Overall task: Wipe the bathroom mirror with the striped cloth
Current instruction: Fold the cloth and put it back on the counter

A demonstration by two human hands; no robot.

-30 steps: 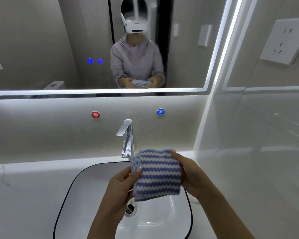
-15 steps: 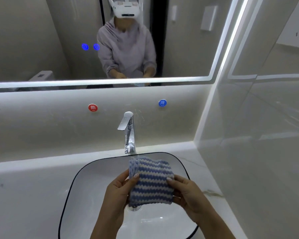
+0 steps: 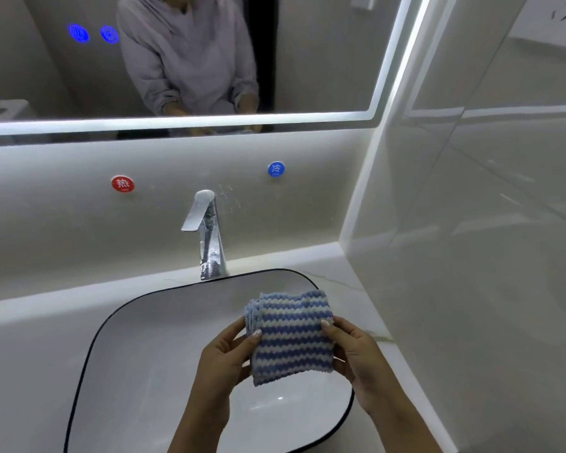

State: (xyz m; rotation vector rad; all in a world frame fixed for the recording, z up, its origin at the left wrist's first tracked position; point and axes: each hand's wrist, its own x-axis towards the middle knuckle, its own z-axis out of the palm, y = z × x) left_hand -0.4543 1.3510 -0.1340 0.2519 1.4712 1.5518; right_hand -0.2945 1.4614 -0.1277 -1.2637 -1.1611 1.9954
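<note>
Glossy pale tile covers the wall (image 3: 490,197) on the right and the backsplash behind the basin. Above the backsplash hangs the mirror (image 3: 311,53), edged by a lit strip along its bottom and right side; two blue glowing icons (image 3: 93,33) sit at its upper left, and it reflects a person in a grey hooded top. White counter (image 3: 30,348) runs below, holding a white sink (image 3: 164,328) with a thin black rim. A chrome tap (image 3: 206,237) stands upright at the sink's back edge, its spout pointing toward the bowl. On the backsplash a red round sticker (image 3: 122,184) sits left of the tap and a blue one (image 3: 276,168) right of it.

Over the right half of the bowl, well below the mirror, the folded cloth (image 3: 291,335) is held up between both hands, its blue and white zigzag stripes facing the camera. The left hand (image 3: 224,358) pinches its left edge, thumb on the front and fingers curled behind. The right hand (image 3: 356,351) grips the right edge the same way, thumb laid across the stripes
</note>
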